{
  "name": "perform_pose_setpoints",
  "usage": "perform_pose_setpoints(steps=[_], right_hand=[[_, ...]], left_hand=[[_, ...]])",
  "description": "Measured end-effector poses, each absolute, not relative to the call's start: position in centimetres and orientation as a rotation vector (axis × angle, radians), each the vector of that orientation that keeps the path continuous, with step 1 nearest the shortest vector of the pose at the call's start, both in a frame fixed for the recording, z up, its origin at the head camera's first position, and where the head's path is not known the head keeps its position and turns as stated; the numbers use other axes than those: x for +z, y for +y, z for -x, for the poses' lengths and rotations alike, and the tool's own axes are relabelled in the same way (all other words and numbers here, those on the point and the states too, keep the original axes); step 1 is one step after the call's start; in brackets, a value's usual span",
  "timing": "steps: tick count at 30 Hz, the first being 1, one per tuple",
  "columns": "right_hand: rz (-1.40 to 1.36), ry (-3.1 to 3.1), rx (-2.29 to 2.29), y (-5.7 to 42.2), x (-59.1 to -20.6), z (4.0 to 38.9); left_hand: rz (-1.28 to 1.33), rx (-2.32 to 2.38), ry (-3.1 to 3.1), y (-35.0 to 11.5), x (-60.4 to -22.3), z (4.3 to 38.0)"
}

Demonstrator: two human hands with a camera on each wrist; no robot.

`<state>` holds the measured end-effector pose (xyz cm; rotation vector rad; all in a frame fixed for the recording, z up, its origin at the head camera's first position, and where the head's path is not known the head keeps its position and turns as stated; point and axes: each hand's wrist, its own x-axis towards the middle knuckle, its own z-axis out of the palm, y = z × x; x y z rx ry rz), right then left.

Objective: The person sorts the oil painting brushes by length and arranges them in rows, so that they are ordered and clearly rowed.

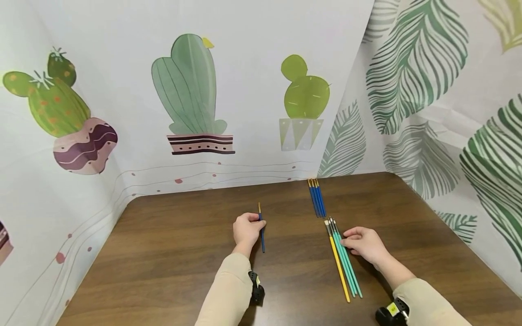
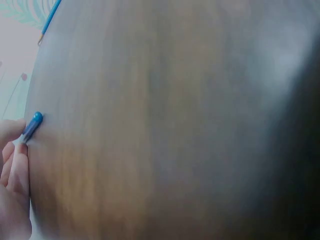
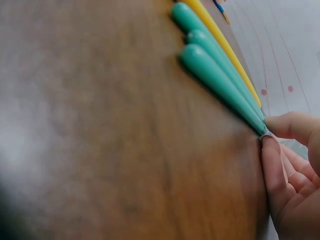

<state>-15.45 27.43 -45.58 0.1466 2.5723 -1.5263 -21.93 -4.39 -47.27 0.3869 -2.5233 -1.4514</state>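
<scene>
My left hand (image 1: 246, 230) pinches a slim blue paintbrush (image 1: 263, 240) between thumb and fingers, bristle end pointing to the back of the table. In the left wrist view the rounded blue handle end (image 2: 35, 122) sticks out past the thumb. On the right, my right hand (image 1: 364, 244) has thumb and fingertips at the upper part of the outermost green paintbrush (image 1: 355, 278). The right wrist view shows its green handle (image 3: 215, 75) running in between thumb and finger. Three green paintbrushes lie side by side, with a yellow paintbrush (image 1: 340, 269) along their left.
Several blue paintbrushes (image 1: 318, 199) lie together near the back edge of the brown wooden table (image 1: 171, 253), just behind the green and yellow ones. A cloth (image 1: 253, 90) printed with cacti and leaves hangs behind the table. Each wrist wears a small black camera.
</scene>
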Motion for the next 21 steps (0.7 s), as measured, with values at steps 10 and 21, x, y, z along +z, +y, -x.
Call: perform_pose_setpoints(steps=[10, 21], right_hand=[[-0.12, 2.589, -1.51, 27.4, -45.9, 15.5], [-0.147, 2.588, -1.519, 27.4, -46.1, 15.7]], left_hand=[[-0.523, -1.276, -2.595, -3.6, -46.4, 21.8], [-0.542, -1.306, -2.603, -4.0, -46.1, 22.5]])
